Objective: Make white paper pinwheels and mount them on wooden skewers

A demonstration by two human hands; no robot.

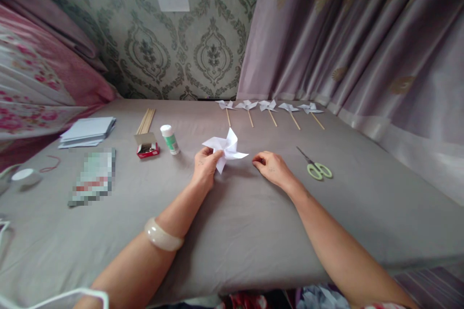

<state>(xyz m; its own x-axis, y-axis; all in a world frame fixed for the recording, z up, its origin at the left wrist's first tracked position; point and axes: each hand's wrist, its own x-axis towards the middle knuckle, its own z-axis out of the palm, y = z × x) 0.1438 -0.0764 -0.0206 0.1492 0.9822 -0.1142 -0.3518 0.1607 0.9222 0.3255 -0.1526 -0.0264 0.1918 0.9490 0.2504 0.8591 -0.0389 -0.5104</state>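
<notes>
Between the thumb and fingers of my left hand is a white paper pinwheel, raised over the table, with its folded blades spread. No stick shows on it. My right hand is a short way to the right of the pinwheel, fingertips pinched together; whatever is between them, if anything, is too small to make out. Green-handled scissors lie to the right of that hand. Left of my left hand stands a glue stick with a white cap.
Several finished pinwheels on sticks lie along the table's back edge. At left are wooden sticks, an opened red box of small metal pieces, stacked white paper, a blurred packet and a round white object.
</notes>
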